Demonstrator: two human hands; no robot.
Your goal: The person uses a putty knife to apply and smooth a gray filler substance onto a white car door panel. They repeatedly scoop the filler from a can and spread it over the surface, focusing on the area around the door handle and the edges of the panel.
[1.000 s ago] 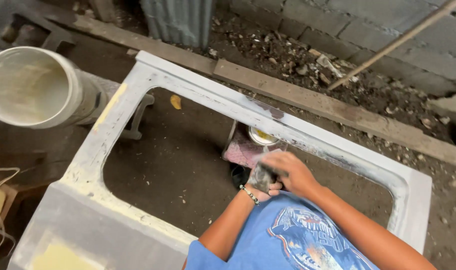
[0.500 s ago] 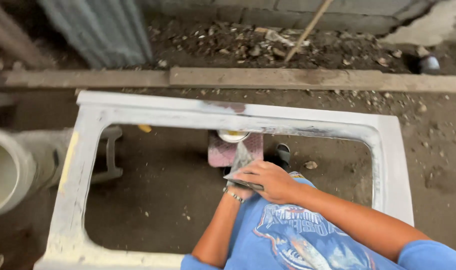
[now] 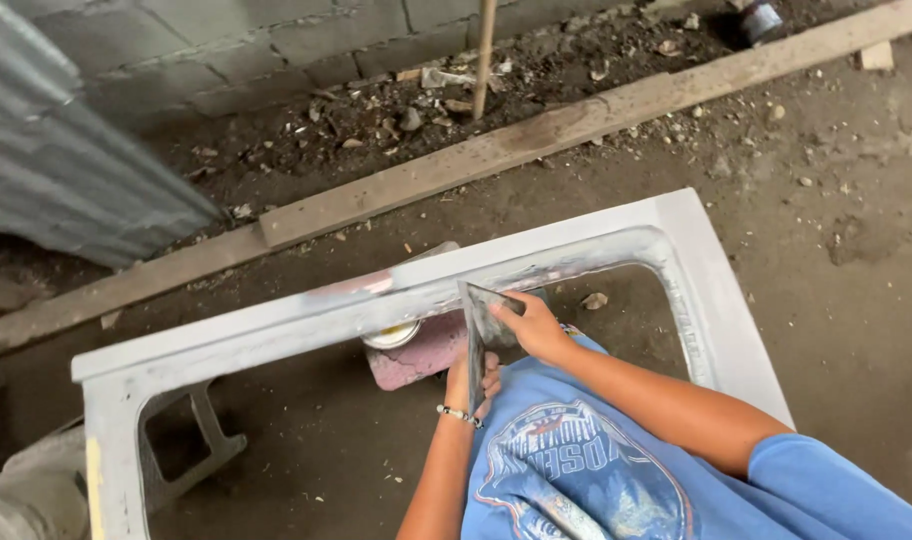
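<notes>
1. The right hand (image 3: 532, 325) is gripping a flat metal scraper blade (image 3: 488, 312), fingers curled over its right edge, holding it against the inner far edge of the white frame (image 3: 376, 300).
2. The left hand (image 3: 473, 380) is sitting just below it, wearing a beaded bracelet (image 3: 461, 414). It's touching the lower part of a thin dark blade that's standing on edge, but I can't tell how tightly it's clenching, since the fingers are mostly hidden.
3. The frame is a big rectangular thing with a large open middle, lying flat above the dirt floor (image 3: 836, 260). Grey smeared patches are showing along its far rail and right corner.
4. Containers: a small round tub (image 3: 391, 336) is peeking out from under the far rail, with something pale yellowish in it. It's resting on a pinkish slab (image 3: 416, 358) on the floor.
5. A pale bucket (image 3: 26, 490) is showing at the bottom left corner, contents not visible.
6. Beyond the frame a long wooden plank (image 3: 536, 135) is lying across the floor, with rubble and a block wall (image 3: 276, 40) behind it.
</notes>
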